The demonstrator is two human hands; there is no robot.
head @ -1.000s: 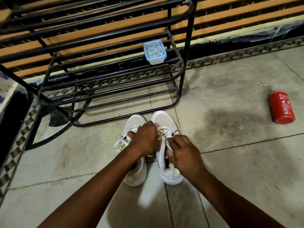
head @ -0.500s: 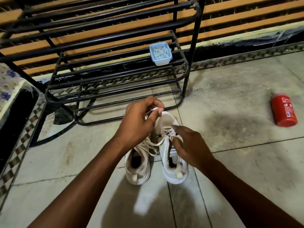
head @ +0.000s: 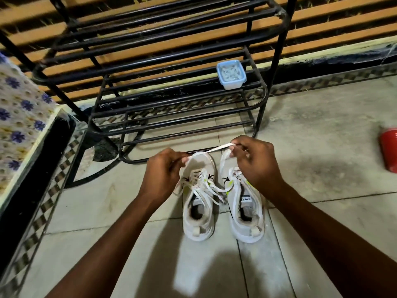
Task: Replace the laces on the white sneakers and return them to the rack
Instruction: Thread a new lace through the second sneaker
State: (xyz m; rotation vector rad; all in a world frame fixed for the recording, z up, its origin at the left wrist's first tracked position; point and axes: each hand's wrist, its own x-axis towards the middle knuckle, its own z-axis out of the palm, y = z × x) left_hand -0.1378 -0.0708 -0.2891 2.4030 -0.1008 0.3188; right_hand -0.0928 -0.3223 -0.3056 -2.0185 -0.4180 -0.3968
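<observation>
Two white sneakers stand side by side on the tiled floor, toes toward the rack: the left sneaker and the right sneaker. A white lace is stretched above their toes between my hands. My left hand pinches one end over the left shoe's toe. My right hand pinches the other end over the right shoe. Loose lace loops lie across both tongues. The black metal shoe rack stands just behind the shoes.
A small light-blue tub with white contents sits on the rack's middle shelf, right side. A red can lies on the floor at the far right. A flowered cloth surface borders the left. Slatted wooden wall behind the rack.
Both hands rose from the shoe tongues toward the toes. The right hand left the right shoe's eyelets and now pinches a lace end, so the lace is pulled taut between the hands.
</observation>
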